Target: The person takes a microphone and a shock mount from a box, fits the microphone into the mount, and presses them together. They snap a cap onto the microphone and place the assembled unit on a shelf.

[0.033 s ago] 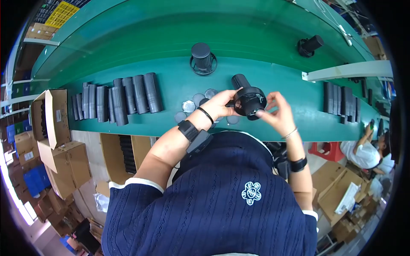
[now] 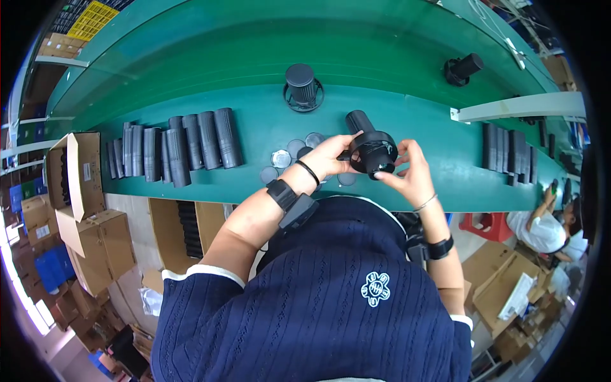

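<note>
Just above the bench's near edge I hold a black cylinder with a ring mount [image 2: 372, 151], which looks like a microphone in a shock mount. Its narrow ribbed part slants up and left, away from me. My left hand [image 2: 332, 155] is closed on the ring's left side. At its right and lower end is my right hand [image 2: 410, 172], thumb against the near end and fingers curled by the ring's right edge; the fingers' exact contact is partly hidden. Round discs [image 2: 280, 158], clear or grey, lie scattered by my left hand.
Several ribbed black cylinders [image 2: 227, 139] stand in rows at left, more black cylinders [image 2: 512, 153] at right. A similar mounted cylinder [image 2: 301, 87] stands behind, another [image 2: 463, 69] back right. Cardboard boxes [image 2: 95, 245] flank the bench. A co-worker [image 2: 541, 226] sits far right near a red stool [image 2: 487, 226].
My right hand has shifted slightly, its thumb moving down and left along the near end of the cylinder. The mounted cylinder has tilted a little; my left hand stays in place.
</note>
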`<state>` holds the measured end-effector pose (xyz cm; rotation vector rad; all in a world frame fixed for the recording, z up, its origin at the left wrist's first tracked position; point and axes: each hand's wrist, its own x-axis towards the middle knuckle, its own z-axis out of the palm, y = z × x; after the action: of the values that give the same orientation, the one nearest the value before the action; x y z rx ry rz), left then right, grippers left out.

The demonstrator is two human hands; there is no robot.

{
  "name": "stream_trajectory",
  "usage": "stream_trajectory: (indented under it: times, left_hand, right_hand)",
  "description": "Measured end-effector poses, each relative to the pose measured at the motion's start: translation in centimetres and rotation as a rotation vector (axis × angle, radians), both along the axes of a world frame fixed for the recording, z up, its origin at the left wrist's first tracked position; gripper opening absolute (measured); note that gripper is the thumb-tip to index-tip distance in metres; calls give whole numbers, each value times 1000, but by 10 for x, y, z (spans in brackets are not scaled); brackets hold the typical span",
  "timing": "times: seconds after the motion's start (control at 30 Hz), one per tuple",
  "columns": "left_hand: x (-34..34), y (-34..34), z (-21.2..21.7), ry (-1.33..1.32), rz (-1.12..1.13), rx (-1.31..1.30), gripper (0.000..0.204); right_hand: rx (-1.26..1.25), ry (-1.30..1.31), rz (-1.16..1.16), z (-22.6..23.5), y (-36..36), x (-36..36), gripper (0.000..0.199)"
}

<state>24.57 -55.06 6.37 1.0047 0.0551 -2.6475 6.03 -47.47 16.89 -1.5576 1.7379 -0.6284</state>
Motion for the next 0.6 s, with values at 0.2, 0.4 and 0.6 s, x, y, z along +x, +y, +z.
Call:
stream_trajectory:
  times: [0.2,0.4,0.6]
  left_hand:
    - [-6,11,-11,-28,85,-39,28]
    - [-11,21,-25,29,14,-26,23]
    - [-15,12,2,-640,-60,-665,42]
  right_hand:
    - [-85,-20,-158,-28,8,17,71]
    - [-149,197,-100,-32,4,22,51]
    - [-121,129,-60,-37,5,9,49]
